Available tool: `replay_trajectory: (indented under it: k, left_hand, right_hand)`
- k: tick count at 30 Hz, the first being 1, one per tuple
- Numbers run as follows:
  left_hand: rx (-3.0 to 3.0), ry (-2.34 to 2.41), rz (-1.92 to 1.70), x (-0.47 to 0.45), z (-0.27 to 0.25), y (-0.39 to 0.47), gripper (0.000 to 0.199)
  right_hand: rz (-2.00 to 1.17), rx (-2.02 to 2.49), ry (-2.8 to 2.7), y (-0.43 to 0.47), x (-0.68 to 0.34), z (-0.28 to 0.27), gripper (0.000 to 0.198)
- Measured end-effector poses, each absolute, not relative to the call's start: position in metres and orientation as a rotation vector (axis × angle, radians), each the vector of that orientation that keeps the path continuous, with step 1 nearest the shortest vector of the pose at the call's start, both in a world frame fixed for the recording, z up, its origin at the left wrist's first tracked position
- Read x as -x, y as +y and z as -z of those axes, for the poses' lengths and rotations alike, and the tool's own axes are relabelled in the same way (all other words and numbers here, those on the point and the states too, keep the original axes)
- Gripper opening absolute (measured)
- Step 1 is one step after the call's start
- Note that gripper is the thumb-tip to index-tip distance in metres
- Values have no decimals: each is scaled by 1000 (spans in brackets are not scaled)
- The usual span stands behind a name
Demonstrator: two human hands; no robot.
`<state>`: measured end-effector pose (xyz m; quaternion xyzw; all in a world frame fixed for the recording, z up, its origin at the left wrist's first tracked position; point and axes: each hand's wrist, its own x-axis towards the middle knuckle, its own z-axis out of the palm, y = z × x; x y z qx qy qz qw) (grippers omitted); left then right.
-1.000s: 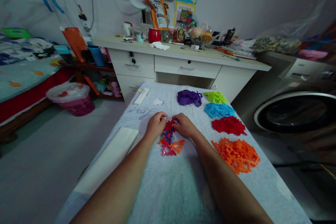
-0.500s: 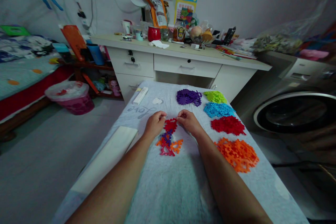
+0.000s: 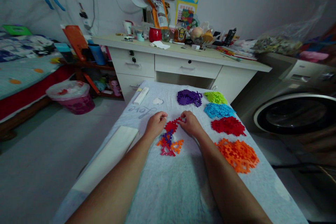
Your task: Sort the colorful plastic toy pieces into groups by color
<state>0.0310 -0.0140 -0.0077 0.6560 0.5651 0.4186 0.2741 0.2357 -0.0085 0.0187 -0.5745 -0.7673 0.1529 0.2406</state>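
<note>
Here's the flat, toothed plastic cluster of red, purple and orange pieces (image 3: 168, 137), mid-table between the two hands! The right hand (image 3: 189, 123) has thumb and fingers pinched on the red part's far right end; the left hand (image 3: 156, 123) is curled nearly closed at its left edge, and I can't tell whether it grips anything.

Under it all, a table draped in pale blue-grey cloth (image 3: 170, 189), grey "Love" lettering (image 3: 143, 112) near the far left. Down the right side, piles of toothed plastic pieces: purple (image 3: 189, 98), lime green (image 3: 215, 97), light blue (image 3: 219, 110), red (image 3: 228, 126), orange (image 3: 238, 155). On the left lies a long white slab (image 3: 107, 159).

Beyond, a cluttered white desk with drawers (image 3: 187, 63); right, a grey front-loading washing machine (image 3: 275, 80); left, a pink plastic-lined bin (image 3: 77, 103) beside a bed (image 3: 21, 77).
</note>
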Motion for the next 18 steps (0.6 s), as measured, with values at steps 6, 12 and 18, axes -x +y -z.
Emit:
replay_trajectory:
  k: [6,12,18]
  left_hand:
    - [-1781,1516,-1119,-31,6,-14,22]
    - [-1788,1521,-1119,-31,8,-14,22]
    - [-1804,1497,-1124,-30,16,-10,22]
  right_hand:
    - [-370,1694,-2286,-8,-233,-20,32]
    - [-359,1766,-2329,-7,-238,-35,32]
    - [-178,1807,-2203,-13,-295,-61,28]
